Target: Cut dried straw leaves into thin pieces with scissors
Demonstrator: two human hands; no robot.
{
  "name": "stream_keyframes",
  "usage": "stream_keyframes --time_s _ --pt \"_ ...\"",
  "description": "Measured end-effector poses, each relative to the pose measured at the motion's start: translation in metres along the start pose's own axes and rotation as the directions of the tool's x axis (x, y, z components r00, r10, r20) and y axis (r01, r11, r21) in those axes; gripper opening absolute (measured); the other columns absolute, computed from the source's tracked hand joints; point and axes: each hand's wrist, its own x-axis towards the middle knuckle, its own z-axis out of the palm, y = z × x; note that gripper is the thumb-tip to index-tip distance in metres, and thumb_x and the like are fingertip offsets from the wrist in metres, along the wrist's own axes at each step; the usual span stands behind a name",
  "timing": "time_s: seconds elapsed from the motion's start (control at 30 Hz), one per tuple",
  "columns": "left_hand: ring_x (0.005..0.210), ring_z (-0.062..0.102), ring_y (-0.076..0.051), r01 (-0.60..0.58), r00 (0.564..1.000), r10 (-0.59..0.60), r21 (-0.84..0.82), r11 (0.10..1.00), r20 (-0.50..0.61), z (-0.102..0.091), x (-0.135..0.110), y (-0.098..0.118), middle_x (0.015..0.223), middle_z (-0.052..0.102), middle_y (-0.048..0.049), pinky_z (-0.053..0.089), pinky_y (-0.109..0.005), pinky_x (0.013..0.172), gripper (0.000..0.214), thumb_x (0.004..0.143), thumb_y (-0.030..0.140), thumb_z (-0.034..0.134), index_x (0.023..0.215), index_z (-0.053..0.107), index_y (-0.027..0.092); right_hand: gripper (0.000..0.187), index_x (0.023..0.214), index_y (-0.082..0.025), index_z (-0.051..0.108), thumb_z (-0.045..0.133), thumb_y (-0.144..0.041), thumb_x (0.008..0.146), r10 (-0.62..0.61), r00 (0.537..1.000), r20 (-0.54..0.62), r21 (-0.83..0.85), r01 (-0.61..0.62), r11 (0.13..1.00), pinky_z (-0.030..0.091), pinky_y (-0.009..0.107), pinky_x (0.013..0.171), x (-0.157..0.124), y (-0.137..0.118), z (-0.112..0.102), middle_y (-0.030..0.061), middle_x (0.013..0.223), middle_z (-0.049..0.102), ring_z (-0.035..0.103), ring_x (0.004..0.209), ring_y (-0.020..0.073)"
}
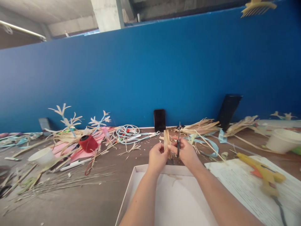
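Both my hands meet above the far edge of a white shallow box [150, 201]. My left hand [158, 157] is closed on a flat strip of dried straw [166, 139] that points upward. In my right hand [187, 153] is a pair of scissors [178, 138], blades up and beside the strip. The fingertips of my right hand come close to the strip too; whether they pinch it I cannot tell. Small straw scraps lie on the table around my hands. A dark phone [159, 120] leans on the blue wall just behind.
To the right lie a straw bundle [202, 126], a yellow glue gun [263, 169] on printed paper [235, 179] and a white tub [283, 141]. On the left are straw flowers [70, 121], a red thread spool [88, 143], a white bowl [41, 156] and a light-blue cord [127, 133].
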Motion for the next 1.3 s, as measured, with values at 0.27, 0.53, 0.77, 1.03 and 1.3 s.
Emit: stream_keyframes --time_s 0.27,0.53,0.77,1.03,1.3 --pt "0.055 0.044 -0.009 -0.004 1.0 0.004 -0.012 1.0 0.017 0.004 -0.001 -0.002 0.058 0.053 0.0016 0.032 -0.018 0.05 0.02 0.071 0.036 0.057 0.069 0.06 0.016 0.045 0.107 -0.018 0.057 0.065 -0.024 0.063 0.047 0.999 0.016 -0.009 -0.047 0.999 0.045 0.023 0.051 0.0 -0.002 -0.003 0.0018 0.075 0.067 0.06 0.058 0.0142" --pt "0.041 0.036 -0.006 0.186 0.981 -0.164 -0.266 0.946 0.103 -0.005 0.0 0.007 0.049 0.047 0.0035 0.026 -0.018 0.041 0.031 0.062 0.045 0.066 0.066 0.058 0.016 0.046 0.105 -0.017 0.06 0.068 -0.028 0.062 0.078 0.996 0.042 0.182 -0.084 0.98 0.044 0.024 0.051 0.0 -0.003 -0.008 0.0002 0.068 0.067 0.059 0.055 0.0138" --pt "0.037 0.033 -0.004 0.279 0.954 -0.216 -0.348 0.895 0.209 -0.008 0.001 0.009 0.049 0.046 0.0048 0.023 -0.017 0.037 0.031 0.062 0.042 0.068 0.07 0.057 0.015 0.046 0.104 -0.015 0.061 0.069 -0.03 0.062 0.113 0.993 0.038 0.219 -0.118 0.969 0.044 0.024 0.055 -0.001 -0.008 -0.008 -0.0004 0.065 0.065 0.06 0.058 0.014" --pt "0.035 0.031 -0.003 0.284 0.956 -0.231 -0.387 0.877 0.178 -0.007 0.001 0.011 0.045 0.042 0.0064 0.02 -0.016 0.035 0.028 0.062 0.038 0.068 0.07 0.057 0.015 0.049 0.108 -0.016 0.06 0.07 -0.034 0.063 0.099 0.995 0.022 0.142 -0.101 0.985 0.045 0.024 0.055 0.0 -0.003 -0.009 0.0002 0.066 0.065 0.061 0.061 0.0151" --pt "0.037 0.038 -0.004 0.17 0.927 -0.302 -0.466 0.868 -0.223 -0.017 0.014 -0.002 0.047 0.046 0.0065 0.03 -0.016 0.037 0.025 0.066 0.037 0.063 0.075 0.057 0.015 0.046 0.104 -0.017 0.066 0.068 -0.044 0.066 0.145 0.969 0.201 0.036 -0.155 0.987 0.045 0.024 0.053 -0.009 -0.021 -0.006 0.0004 0.059 0.062 0.054 0.052 0.0115"
